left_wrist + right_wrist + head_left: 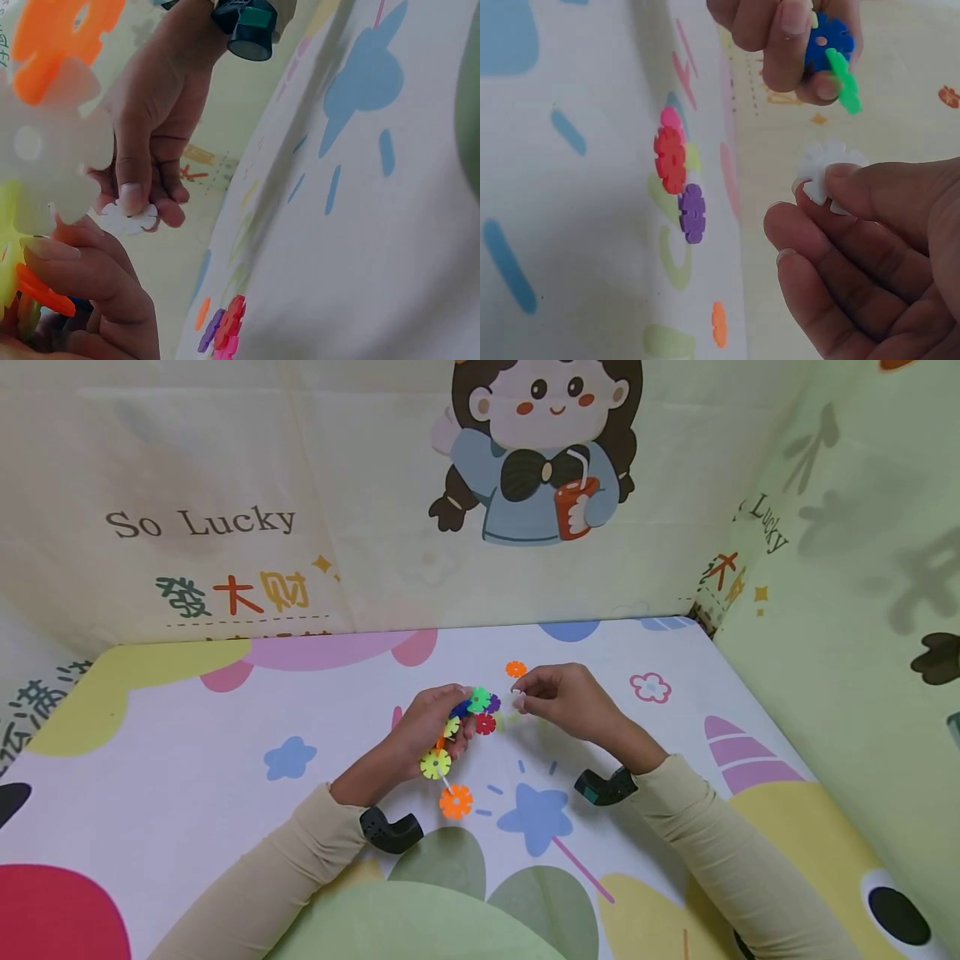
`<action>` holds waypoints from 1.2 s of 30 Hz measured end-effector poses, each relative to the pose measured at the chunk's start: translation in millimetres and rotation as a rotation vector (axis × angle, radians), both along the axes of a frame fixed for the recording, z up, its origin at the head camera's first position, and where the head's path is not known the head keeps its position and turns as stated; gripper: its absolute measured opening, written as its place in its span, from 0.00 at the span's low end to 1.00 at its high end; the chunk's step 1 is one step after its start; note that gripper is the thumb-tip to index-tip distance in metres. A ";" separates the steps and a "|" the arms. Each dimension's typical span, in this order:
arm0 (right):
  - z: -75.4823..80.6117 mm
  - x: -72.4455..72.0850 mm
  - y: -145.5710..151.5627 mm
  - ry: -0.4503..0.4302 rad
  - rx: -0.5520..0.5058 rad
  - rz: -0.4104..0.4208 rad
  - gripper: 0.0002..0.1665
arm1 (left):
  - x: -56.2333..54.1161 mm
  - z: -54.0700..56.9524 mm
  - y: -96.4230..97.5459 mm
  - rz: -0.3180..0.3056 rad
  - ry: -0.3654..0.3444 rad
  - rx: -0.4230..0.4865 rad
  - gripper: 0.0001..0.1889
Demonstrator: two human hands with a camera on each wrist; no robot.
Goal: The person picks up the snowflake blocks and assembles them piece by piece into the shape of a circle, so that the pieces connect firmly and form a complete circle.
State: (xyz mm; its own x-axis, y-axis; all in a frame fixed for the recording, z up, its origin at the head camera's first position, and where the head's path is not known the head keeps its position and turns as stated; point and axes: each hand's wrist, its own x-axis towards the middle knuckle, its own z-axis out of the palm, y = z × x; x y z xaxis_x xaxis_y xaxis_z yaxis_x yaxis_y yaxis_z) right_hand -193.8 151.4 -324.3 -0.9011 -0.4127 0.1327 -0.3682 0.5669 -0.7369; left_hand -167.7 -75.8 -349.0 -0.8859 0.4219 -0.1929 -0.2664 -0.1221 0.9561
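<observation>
My left hand (422,727) grips a chain of interlocked plastic snowflake discs. An orange disc (456,802) hangs at its near end, joined through a white one to a yellow disc (435,765). At the far end, a blue disc (831,45) carries a green disc (845,82); the middle of the chain is partly hidden by the fingers. To the right, my right hand (570,697) pinches a loose white snowflake disc (819,161) between thumb and fingertips, apart from the chain.
Loose on the patterned tabletop (337,843) lie a red disc (670,160), a pink disc (672,120), a purple disc (693,214) and an orange disc (516,669). Printed cloth (375,560) hangs along the table's back edge and right side.
</observation>
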 end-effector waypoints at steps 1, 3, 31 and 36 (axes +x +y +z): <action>1.0 0.5 -0.4 0.000 -0.006 -0.003 0.07 | 0.1 0.2 0.2 0.001 -0.001 -0.002 0.14; 2.6 1.3 -1.3 -0.008 -0.019 -0.012 0.07 | 0.4 0.5 0.4 0.001 0.000 -0.006 0.14; -0.3 5.3 -9.2 0.173 -0.051 0.048 0.05 | 1.8 2.6 3.0 0.042 0.042 -0.121 0.15; 0.5 5.9 -12.8 0.248 -0.064 0.092 0.05 | 2.5 4.9 1.6 0.086 0.056 -0.160 0.17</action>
